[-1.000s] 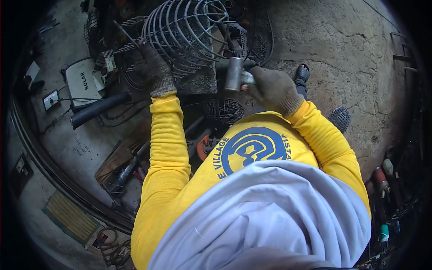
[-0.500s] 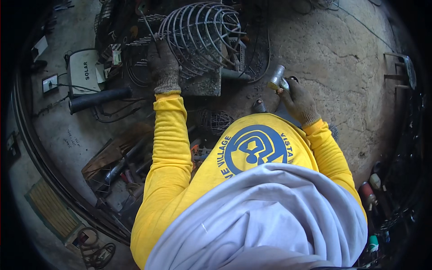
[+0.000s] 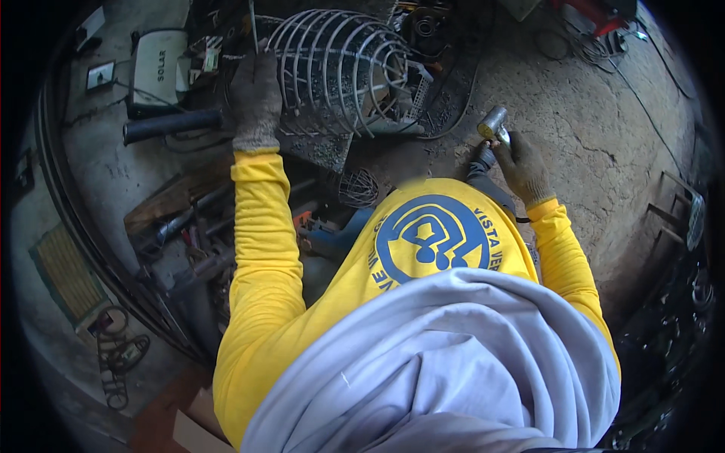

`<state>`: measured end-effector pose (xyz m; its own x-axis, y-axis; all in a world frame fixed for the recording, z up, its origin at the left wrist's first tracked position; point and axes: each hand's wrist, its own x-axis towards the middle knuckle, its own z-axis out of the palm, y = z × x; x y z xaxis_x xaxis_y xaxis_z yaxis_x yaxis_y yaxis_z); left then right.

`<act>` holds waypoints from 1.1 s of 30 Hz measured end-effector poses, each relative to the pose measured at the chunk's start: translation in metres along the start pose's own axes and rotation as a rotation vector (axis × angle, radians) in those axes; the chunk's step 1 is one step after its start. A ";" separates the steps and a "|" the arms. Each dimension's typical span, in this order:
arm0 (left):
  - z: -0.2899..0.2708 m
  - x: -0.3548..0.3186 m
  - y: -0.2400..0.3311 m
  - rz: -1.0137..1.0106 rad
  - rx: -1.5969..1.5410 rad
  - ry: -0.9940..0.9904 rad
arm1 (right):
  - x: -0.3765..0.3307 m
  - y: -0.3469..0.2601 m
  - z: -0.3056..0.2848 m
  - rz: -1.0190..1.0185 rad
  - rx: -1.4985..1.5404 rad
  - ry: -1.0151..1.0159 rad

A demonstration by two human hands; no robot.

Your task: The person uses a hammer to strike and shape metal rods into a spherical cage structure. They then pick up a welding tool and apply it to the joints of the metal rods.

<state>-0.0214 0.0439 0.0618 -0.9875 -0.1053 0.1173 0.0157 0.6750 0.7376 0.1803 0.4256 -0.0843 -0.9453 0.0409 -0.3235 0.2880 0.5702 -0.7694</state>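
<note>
The right hand (image 3: 523, 167), gloved, is located right of centre in the upper half of the frame. It is closed around the handle of a hammer (image 3: 494, 121); the cylindrical metal head projects toward the upper left of the glove, above the concrete floor (image 3: 585, 98). The hammer is well apart from the wire cage (image 3: 343, 68).

The left hand (image 3: 257, 102), also gloved, is located at upper left of centre. It grasps a thin rod (image 3: 253, 26), which extends nearly upright toward the top edge of the frame. Individual fingers are too dark to distinguish. This hand is positioned at the left side of the cage; contact between glove and cage cannot be determined.

The cage consists of curved grey bars, with the bars converging at its right end. It lies at upper centre over a grey, grit-covered desk (image 3: 323, 153).

A round wire bundle (image 3: 357, 188) is situated below the desk in the frame. A dark cylinder (image 3: 173, 126) and a white box (image 3: 159, 69) are located at upper left.
</note>
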 end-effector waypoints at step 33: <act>0.022 0.004 -0.036 0.197 -0.137 0.181 | 0.015 -0.068 0.047 -0.093 0.105 0.097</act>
<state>-0.0297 0.0347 0.0209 -0.9195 -0.1182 0.3748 0.2380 0.5915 0.7704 0.1533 0.3487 -0.0624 -0.9775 0.0739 -0.1975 0.2082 0.4864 -0.8486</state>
